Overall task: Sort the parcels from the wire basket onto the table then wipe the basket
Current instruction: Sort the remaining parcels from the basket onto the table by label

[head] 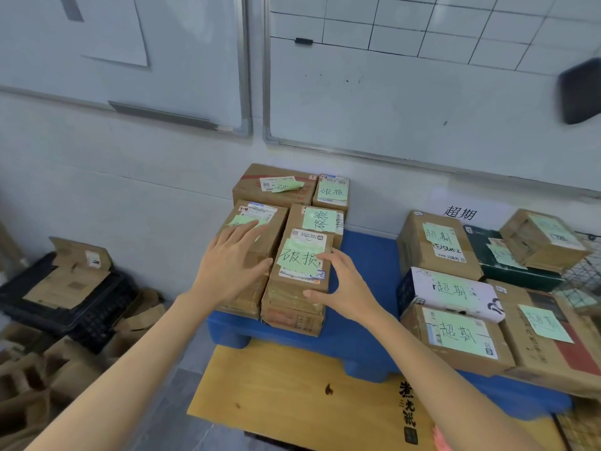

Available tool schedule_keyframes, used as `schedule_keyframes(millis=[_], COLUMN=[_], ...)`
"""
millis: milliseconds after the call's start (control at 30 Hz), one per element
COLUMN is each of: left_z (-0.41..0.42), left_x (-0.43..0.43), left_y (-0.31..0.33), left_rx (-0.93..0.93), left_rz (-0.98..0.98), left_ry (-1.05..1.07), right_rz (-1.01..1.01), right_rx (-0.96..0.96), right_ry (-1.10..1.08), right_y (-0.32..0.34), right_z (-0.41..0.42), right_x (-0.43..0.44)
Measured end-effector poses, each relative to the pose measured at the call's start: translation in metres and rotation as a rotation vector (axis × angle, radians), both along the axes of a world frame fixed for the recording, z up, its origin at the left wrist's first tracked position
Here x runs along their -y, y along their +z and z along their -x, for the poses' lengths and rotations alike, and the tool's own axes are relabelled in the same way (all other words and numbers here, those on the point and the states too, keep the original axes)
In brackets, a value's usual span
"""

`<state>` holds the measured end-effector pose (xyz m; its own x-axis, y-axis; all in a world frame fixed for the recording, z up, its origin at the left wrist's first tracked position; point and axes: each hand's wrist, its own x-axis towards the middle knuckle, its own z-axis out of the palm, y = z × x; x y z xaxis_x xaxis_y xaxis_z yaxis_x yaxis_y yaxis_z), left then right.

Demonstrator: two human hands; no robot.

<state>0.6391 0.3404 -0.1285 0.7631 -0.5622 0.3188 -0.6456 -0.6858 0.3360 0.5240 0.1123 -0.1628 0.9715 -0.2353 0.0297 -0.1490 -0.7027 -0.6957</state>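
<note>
Several brown cardboard parcels with green sticky notes stand in a cluster on the blue pallet (367, 323). The front parcel (294, 301) of the left cluster sits near the pallet's front edge. My right hand (344, 284) curls around its right side, thumb on the front face, fingers on the top label. My left hand (232, 262) lies flat, fingers straight, on the parcel (257, 222) beside it to the left. A second cluster of parcels (455, 333) fills the pallet's right side. Part of the wire basket (582, 275) shows at the right edge, behind those parcels.
The pallet rests on a wooden table (292, 395) against a wall with two whiteboards (406, 92). Black crates and flattened cardboard (74, 288) pile on the floor to the left. A bare blue strip of pallet (370, 255) separates the two parcel clusters.
</note>
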Motion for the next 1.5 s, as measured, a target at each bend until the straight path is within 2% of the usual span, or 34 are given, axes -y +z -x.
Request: schedule_keyframes(millis=[133,367,700,933,1133,1500], left_z=[0.003,0.022,0.121,0.244,0.349,0.451], left_x=[0.018,0.082,0.206,0.292,0.358,0.460], left_y=[0.010,0.026,0.043,0.053,0.062,0.086], left_rx=[0.016,0.082,0.111,0.105,0.117,0.170], left_rz=[0.009,-0.011,-0.026,0.016,0.043,0.033], left_ry=[-0.055,-0.183,-0.363,-0.501,-0.563,-0.683], right_rz=[0.058,0.359,0.531,0.563,0.568,0.447], right_rx=[0.029,0.122,0.058,0.062,-0.012,0.035], right_ry=[-0.017,-0.179,-0.423,-0.543,-0.640,-0.775], right_y=[0.016,0.053,0.088,0.102,0.111,0.115], right_z=[0.009,0.052,0.191,0.335,0.447,0.572], right_x=[0.009,0.053,0.153,0.218,0.271,0.342])
